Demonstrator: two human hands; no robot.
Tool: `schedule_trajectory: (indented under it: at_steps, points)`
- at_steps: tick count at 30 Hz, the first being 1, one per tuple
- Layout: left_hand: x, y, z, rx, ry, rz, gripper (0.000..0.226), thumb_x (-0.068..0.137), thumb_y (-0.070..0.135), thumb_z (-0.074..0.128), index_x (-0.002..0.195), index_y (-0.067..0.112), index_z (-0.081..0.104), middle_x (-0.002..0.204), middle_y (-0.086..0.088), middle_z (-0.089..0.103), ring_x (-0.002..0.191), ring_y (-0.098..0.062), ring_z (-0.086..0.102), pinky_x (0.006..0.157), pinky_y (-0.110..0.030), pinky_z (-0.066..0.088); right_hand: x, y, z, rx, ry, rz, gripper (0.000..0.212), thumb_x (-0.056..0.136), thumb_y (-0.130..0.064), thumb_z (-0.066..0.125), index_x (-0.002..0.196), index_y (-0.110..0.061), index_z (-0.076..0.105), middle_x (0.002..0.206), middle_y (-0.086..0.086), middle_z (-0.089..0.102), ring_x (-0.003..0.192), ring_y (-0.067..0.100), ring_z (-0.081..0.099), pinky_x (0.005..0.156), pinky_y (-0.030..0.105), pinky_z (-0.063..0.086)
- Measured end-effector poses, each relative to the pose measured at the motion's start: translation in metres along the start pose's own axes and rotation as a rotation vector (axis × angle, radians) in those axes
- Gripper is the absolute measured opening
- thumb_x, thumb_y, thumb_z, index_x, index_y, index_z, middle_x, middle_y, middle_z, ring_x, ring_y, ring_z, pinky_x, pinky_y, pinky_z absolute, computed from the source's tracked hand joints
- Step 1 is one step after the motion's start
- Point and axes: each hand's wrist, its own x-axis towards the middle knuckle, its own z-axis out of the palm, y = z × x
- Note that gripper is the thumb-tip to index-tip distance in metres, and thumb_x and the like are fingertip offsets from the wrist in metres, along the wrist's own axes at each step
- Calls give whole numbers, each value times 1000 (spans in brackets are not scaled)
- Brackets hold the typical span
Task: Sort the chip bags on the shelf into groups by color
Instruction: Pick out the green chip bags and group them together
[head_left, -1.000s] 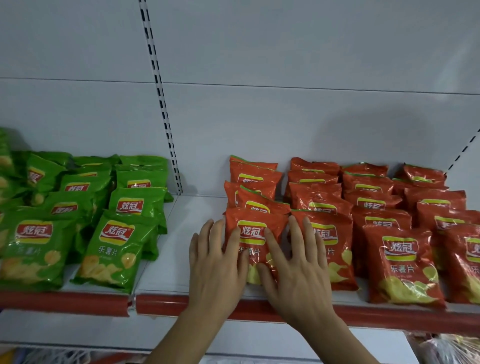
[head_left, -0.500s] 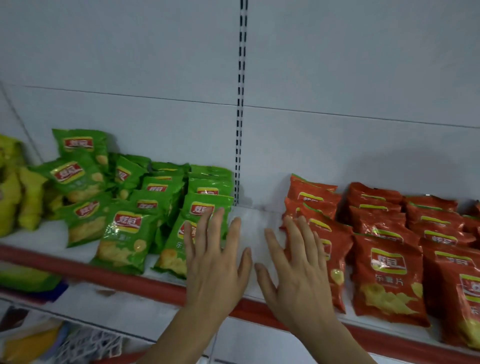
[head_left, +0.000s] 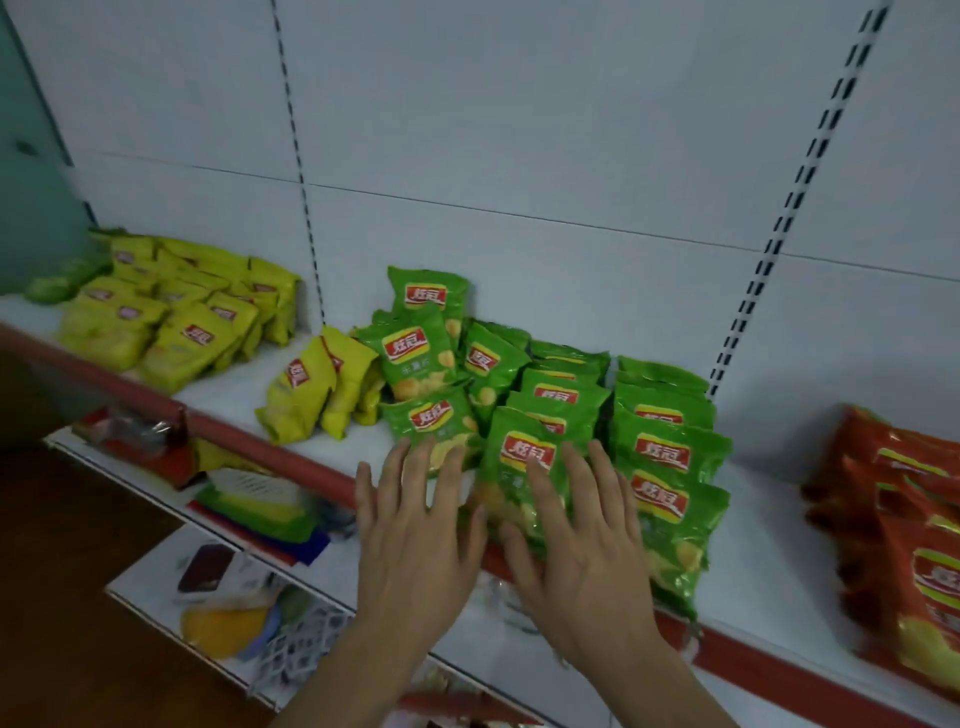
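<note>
**Green chip bags up front, a few yellow strays next door**

Head view, the only one we get: both hands are spread flat with fingers splayed, not gripping anything. The left hand (head_left: 415, 525) hovers over the shelf's red front lip (head_left: 291, 457) with its fingertips at the lower edge of a green bag (head_left: 431, 421). The right hand (head_left: 576, 525) lies over the bottom of the front-middle green bag (head_left: 524, 457); can't tell if it's actually pressing or just above it.

The green chip bags (head_left: 665, 447) sit in rough overlapping rows mid-shelf, with one propped upright against the back panel (head_left: 428, 296). Just left of them, touching, is a small leaning cluster of yellow bags (head_left: 306, 395). The main yellow group (head_left: 176, 322) is farther left past a bare strip of shelf. Orange bags (head_left: 904, 519) are off to the right, well apart.

Handling guess: these look like light, air-puffed foil pillows, so soft, crinkly, a bit slick, and the chips inside crush easily. I'd pinch the crimped top seam or cup the sides loosely rather than squeeze the belly. Sliding several flat-handed probably works too, but overlapped bags tend to ride up on each other.

In the way: the stray yellows lean right on the greens, so pulling one may tip its neighbours. The shelf lip blocks dragging forward. Clutter on the lower shelf (head_left: 249, 499) sits underneath if anything drops.
</note>
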Motion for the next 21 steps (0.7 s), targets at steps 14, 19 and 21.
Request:
schedule_trajectory:
  at_steps: [14,19,21]
  points:
    - [56,-117,32,-42,-20,-60,60,101,50,46,153,20,47,151,-10,52,144,-34,44,117,-59,36,132,-62,83,-191,-228,-16,80,95,-66,36,159,-18,43,155,25,51,154,45,32,129,61,20]
    - [91,-126,47,-90,-87,-1,64,102,51,38,158,20,37,153,-11,47,141,-34,45,114,-53,44,163,-69,101,-433,-525,-50,90,98,-79,28,166,-21,23,164,28,38,158,46,21,128,65,-4]
    - [100,-130,55,-110,-110,-5,64,103,52,38,159,22,34,154,-9,47,140,-32,46,112,-50,46,167,-68,106,-482,-565,-64,88,98,-80,27,163,-21,31,155,25,51,155,45,30,126,65,-9]
